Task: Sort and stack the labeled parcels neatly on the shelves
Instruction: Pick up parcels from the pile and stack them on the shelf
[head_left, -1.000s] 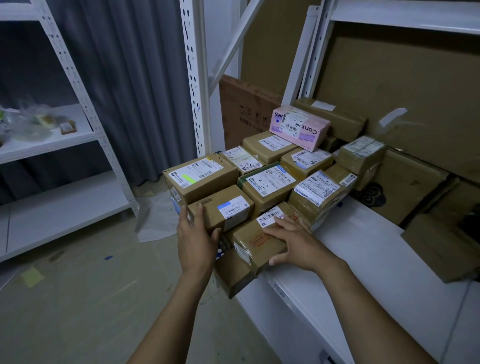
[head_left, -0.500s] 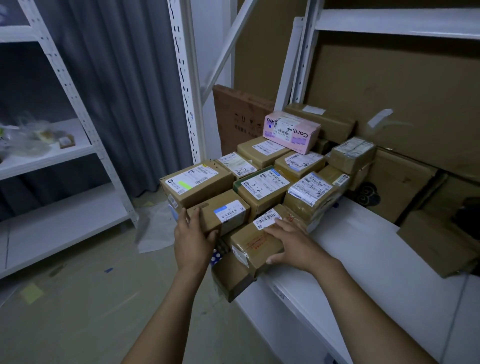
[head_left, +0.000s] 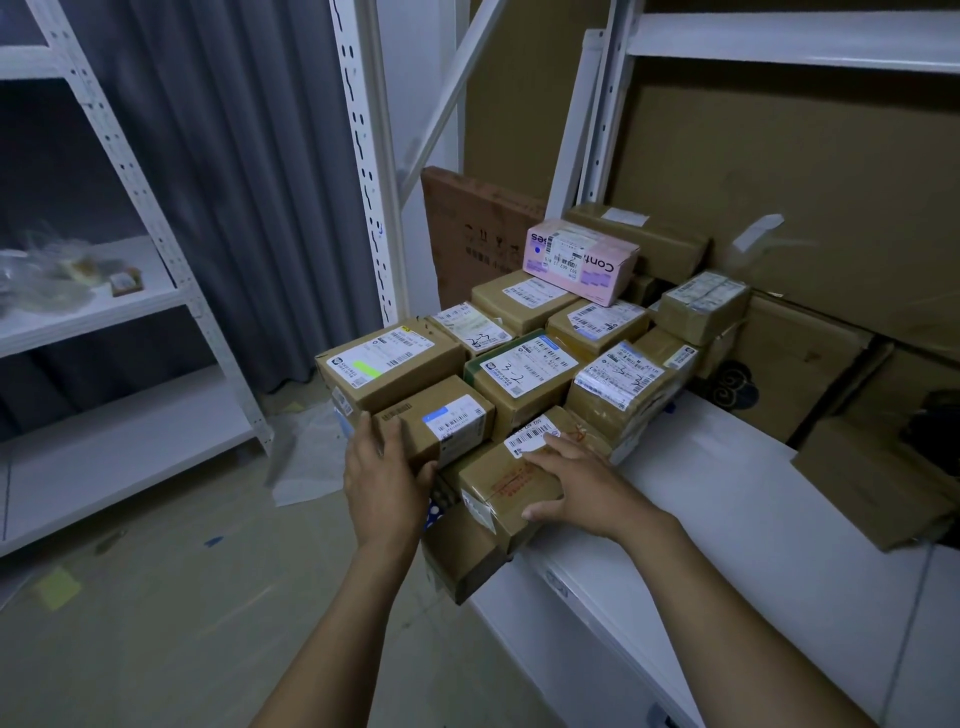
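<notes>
Very little has moved in the last second. Both hands have stayed on the same two front parcels, and only the left hand (head_left: 387, 478) has crept a touch higher up its box, so this reads as squaring up the pile, not a lift.

The barcode parcel (head_left: 498, 486) sits at the near left corner of the white shelf (head_left: 727, 519). The right hand (head_left: 582, 486) lies on top of it with the fingers stretched flat toward the barcode and the thumb against the near face. It is pressing, not clasping.

At ten o'clock from it is the blue-label parcel (head_left: 447, 421). The left hand's fingers stand straight against its left side and the thumb runs along its near lower corner, again a push and no real grasp.

At six o'clock a lower parcel (head_left: 462, 561) juts out past the shelf edge, so the front of the stack is probably not yet neat and could tip.

Toward twelve the pile rises through the "3-2" parcel (head_left: 524, 369) to a pink box (head_left: 582, 260). The green-marked parcel (head_left: 384, 364) is at eleven.

At three o'clock, well apart, flattened cardboard (head_left: 872, 478) leans on the shelf. At nine, a second white rack (head_left: 104, 457) stands before a grey curtain (head_left: 234, 156).
</notes>
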